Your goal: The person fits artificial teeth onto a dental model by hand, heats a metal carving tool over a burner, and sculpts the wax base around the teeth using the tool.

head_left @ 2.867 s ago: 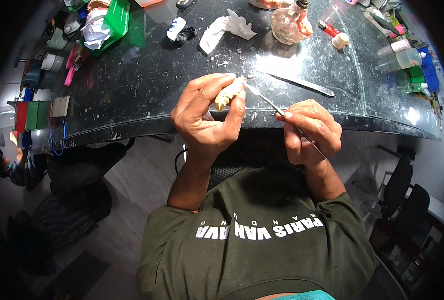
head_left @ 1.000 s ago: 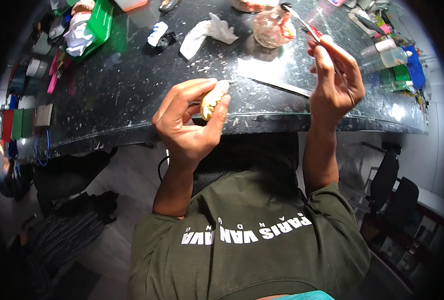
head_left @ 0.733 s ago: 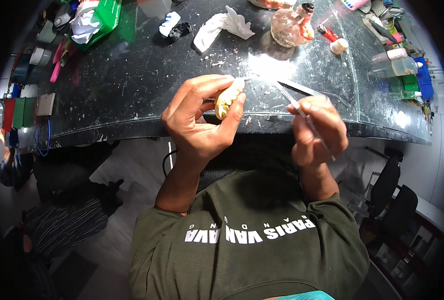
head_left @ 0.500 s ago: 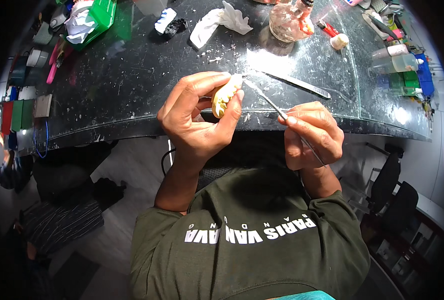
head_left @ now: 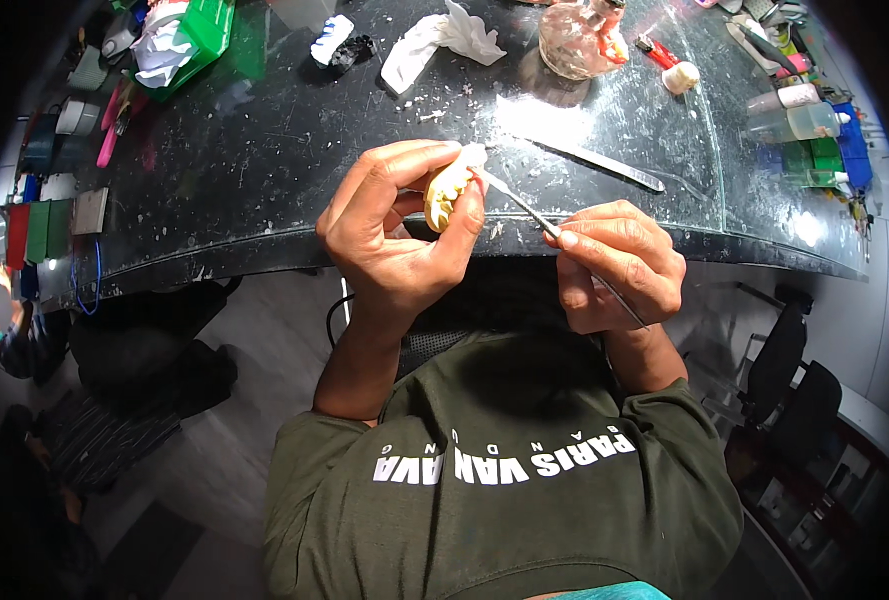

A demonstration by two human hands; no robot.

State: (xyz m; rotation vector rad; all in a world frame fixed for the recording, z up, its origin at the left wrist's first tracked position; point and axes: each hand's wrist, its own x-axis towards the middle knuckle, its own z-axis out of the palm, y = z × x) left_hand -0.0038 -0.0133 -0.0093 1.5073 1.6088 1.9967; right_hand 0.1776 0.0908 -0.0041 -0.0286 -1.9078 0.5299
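Observation:
In the middle of the view, my left hand point(head_left: 395, 225) grips a small yellow dental cast point(head_left: 445, 195) with a whitish top, between thumb and fingers. My right hand point(head_left: 620, 265) is closed on a thin metal instrument point(head_left: 530, 208), its tip touching or very close to the upper end of the cast. The handle runs down through my fingers toward the lower right. A second flat metal tool point(head_left: 605, 162) lies on the dark, scuffed worktop point(head_left: 265, 170) above my right hand.
Across the back stand a stained glass burner point(head_left: 583, 48), a red item with a white cap point(head_left: 670, 65), crumpled white tissue point(head_left: 425, 50) and a green bin point(head_left: 200, 45). Bottles point(head_left: 795, 123) line the right; small drawers point(head_left: 40, 230) the left. A co-worker point(head_left: 15, 335) is at far left.
About a second ago my right hand was raised toward the burner with the instrument. It has since come down and left, bringing the tip to the cast. My left hand has shifted slightly right and up.

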